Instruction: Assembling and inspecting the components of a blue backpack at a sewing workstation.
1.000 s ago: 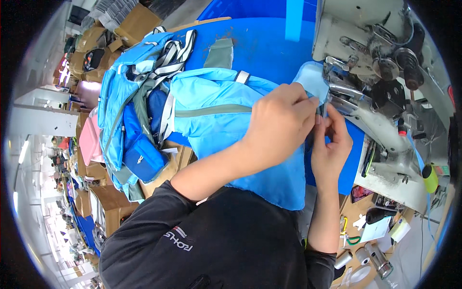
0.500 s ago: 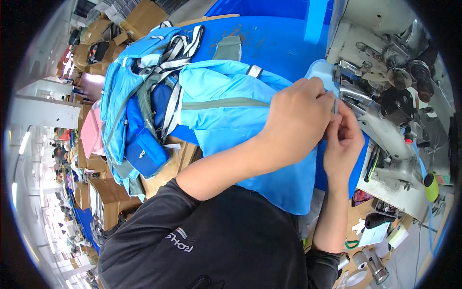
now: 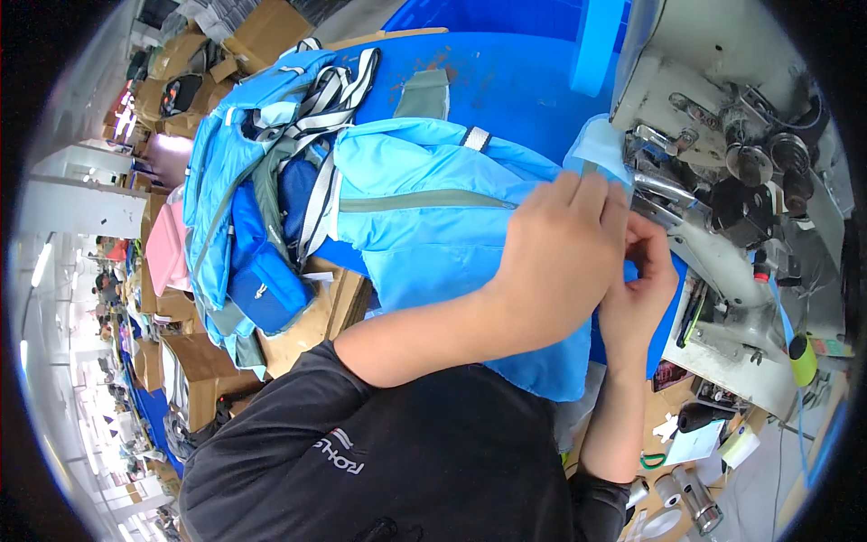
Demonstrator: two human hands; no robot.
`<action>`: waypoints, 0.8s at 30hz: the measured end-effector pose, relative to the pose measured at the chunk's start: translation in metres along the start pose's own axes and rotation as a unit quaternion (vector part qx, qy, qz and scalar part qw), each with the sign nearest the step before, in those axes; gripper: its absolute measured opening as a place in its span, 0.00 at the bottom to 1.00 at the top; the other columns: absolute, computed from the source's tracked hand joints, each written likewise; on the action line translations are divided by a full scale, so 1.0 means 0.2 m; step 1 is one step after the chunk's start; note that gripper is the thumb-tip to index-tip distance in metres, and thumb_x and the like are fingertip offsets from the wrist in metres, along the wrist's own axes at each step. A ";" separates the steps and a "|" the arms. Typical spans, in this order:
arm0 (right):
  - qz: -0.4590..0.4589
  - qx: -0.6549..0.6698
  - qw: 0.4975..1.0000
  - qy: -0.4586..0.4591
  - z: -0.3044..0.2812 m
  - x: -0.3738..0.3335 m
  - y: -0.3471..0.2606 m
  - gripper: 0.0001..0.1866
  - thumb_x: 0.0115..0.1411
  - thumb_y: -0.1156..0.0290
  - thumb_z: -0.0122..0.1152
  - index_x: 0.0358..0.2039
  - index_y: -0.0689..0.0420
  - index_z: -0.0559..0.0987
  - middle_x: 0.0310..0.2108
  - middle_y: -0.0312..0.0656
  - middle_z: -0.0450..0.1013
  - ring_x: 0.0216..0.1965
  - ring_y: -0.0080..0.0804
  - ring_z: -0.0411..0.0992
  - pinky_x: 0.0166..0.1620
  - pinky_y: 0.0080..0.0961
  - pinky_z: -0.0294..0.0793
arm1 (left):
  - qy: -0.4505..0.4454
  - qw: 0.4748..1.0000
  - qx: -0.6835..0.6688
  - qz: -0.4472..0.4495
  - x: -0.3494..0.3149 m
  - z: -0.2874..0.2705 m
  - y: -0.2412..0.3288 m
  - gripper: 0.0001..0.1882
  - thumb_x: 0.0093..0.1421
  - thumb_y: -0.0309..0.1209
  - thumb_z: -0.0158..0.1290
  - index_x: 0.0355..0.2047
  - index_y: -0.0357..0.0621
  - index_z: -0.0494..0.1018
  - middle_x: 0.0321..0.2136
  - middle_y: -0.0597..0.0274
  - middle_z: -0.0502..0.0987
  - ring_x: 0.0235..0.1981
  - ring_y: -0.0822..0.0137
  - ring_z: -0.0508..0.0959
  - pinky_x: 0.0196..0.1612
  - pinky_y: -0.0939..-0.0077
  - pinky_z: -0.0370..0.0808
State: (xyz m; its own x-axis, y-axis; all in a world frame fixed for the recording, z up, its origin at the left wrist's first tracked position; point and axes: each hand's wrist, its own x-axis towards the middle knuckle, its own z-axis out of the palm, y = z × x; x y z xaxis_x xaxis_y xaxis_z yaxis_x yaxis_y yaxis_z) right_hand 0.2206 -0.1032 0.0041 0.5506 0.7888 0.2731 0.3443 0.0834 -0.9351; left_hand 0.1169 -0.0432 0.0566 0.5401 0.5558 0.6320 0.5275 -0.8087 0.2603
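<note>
At the sewing machine (image 3: pixel 722 172) my two hands meet close to its needle area. My left hand (image 3: pixel 564 244) is closed, fingers bent down over the light blue fabric (image 3: pixel 433 163) of a bag piece; its fingertips are hidden. Just right of it, my right hand (image 3: pixel 641 280) has thumb and fingers pinched together, and what lies between them is covered by the left hand. A grey-green zipper strip (image 3: pixel 424 200) crosses the bag piece, which drapes toward my body. Beyond the left knuckles, a pale blue flap (image 3: pixel 600 146) with a small grey strip reaches the machine.
To the left lies a blue backpack body (image 3: pixel 212 208) with black-and-white straps (image 3: pixel 339 104). A grey-green scrap (image 3: pixel 424 95) rests on the blue table (image 3: pixel 506 77). Green-handled scissors (image 3: pixel 652 461) and small tools lie at lower right. Cardboard boxes (image 3: pixel 203 375) stand farther left.
My left hand has shifted slightly left and down, uncovering a grey strip on the pale blue flap. My right fingertips have slipped behind the left hand. The view has moved a little.
</note>
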 end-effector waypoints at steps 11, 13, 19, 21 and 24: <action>-0.011 0.004 1.000 -0.027 -0.03 0.00 0.03 0.09 0.59 0.78 0.62 0.40 0.62 0.77 0.23 0.32 0.70 0.25 0.17 0.65 0.31 0.17 0.68 | -0.070 0.993 -0.081 -0.059 -0.04 0.04 0.02 0.18 0.49 0.26 0.56 0.42 0.34 0.75 0.27 0.58 0.73 0.26 0.58 0.78 0.23 0.66 0.73; 0.005 0.030 0.999 -0.033 -0.03 0.02 0.03 0.09 0.59 0.78 0.62 0.41 0.62 0.77 0.24 0.31 0.70 0.27 0.16 0.65 0.32 0.17 0.68 | -0.080 0.991 -0.089 -0.066 -0.01 0.07 0.02 0.16 0.49 0.26 0.56 0.39 0.35 0.75 0.27 0.57 0.74 0.26 0.58 0.78 0.24 0.65 0.73; 0.028 0.116 0.992 -0.029 -0.03 0.07 -0.01 0.12 0.56 0.79 0.64 0.41 0.62 0.77 0.29 0.29 0.72 0.31 0.14 0.67 0.35 0.14 0.67 | -0.043 0.995 -0.063 -0.057 0.04 0.13 0.05 0.08 0.48 0.25 0.55 0.30 0.38 0.71 0.26 0.56 0.74 0.28 0.55 0.78 0.26 0.64 0.75; 0.032 0.121 0.991 -0.044 -0.06 0.09 0.01 0.11 0.56 0.79 0.63 0.41 0.62 0.77 0.29 0.29 0.72 0.31 0.14 0.67 0.35 0.14 0.67 | -0.033 0.996 -0.069 -0.047 0.05 0.12 0.03 0.08 0.47 0.24 0.54 0.29 0.38 0.71 0.25 0.57 0.73 0.28 0.55 0.78 0.26 0.64 0.75; 0.052 0.101 0.991 -0.064 -0.06 0.10 -0.02 0.06 0.61 0.79 0.60 0.39 0.63 0.78 0.27 0.28 0.72 0.30 0.12 0.66 0.34 0.11 0.64 | -0.135 0.979 -0.135 -0.071 0.05 0.06 -0.04 0.16 0.49 0.26 0.58 0.39 0.37 0.73 0.32 0.52 0.75 0.36 0.52 0.78 0.35 0.65 0.77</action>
State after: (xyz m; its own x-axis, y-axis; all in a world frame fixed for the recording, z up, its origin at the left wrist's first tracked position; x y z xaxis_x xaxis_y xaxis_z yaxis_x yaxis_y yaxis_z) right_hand 0.2405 -0.0951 0.0155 0.4697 0.8693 0.1541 0.1242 0.1078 -0.9864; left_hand 0.1263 -0.0300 0.0512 0.6468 0.6671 0.3695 0.4367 -0.7212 0.5377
